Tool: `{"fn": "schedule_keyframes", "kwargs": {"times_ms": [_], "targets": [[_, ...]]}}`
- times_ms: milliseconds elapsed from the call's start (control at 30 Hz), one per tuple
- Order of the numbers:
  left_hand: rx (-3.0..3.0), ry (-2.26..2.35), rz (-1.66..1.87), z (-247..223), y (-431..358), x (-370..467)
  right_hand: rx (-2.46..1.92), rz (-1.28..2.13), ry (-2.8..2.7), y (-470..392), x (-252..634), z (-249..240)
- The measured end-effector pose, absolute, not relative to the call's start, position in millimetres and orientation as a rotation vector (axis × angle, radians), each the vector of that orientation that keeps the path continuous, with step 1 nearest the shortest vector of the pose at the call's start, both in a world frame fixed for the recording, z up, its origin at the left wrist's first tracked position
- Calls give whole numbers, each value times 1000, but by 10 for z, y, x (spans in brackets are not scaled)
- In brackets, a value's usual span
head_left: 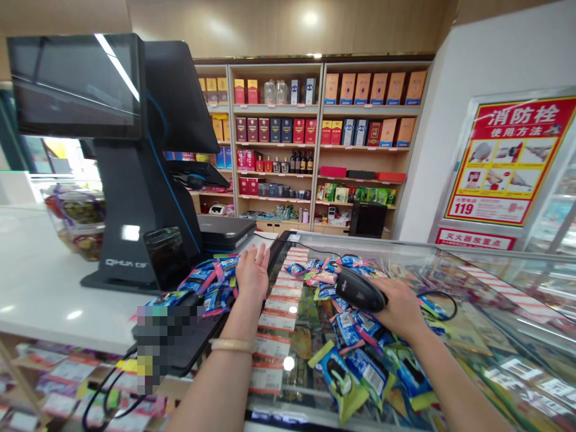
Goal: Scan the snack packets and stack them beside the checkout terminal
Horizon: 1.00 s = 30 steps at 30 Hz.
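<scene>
My right hand point(399, 309) grips a black handheld barcode scanner point(360, 289) over a spread of small blue-and-green snack packets point(346, 329). These packets lie on a glass display counter point(454, 312), the larger ones nearer to me. My left hand point(252, 270) has its fingers stretched out, away from the scanner. It is beside a second heap of blue-and-pink snack packets point(211, 281) at the foot of the checkout terminal; whether it touches them I cannot tell. A bracelet point(232, 344) circles my left wrist.
The black checkout terminal point(135, 186) stands on the white counter point(27, 258) at left, clear tubs point(81, 216) behind it. A black cash drawer point(227, 233) is farther back. Price labels point(272, 345) line the glass. Shelves of boxed bottles point(279, 130) fill the far wall.
</scene>
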<state>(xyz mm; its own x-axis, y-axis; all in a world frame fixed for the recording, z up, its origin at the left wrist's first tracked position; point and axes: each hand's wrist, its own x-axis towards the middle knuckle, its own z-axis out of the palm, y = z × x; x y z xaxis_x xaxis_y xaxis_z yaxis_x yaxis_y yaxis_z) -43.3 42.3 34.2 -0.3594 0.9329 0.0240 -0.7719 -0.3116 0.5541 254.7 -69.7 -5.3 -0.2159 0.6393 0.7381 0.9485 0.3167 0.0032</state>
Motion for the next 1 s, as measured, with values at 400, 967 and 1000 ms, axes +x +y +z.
{"fn": "schedule_keyframes", "kwargs": {"times_ms": [400, 967, 1000], "targets": [[2062, 963, 1082, -136, 92, 172, -1407, -681, -1863, -691, 2561, -42], [2037, 1082, 1272, -177, 178, 147, -1379, -662, -1845, -694, 2550, -15], [1922, 1089, 1323, -166, 190, 137, -1375, -665, -1843, -694, 2546, -13]]}}
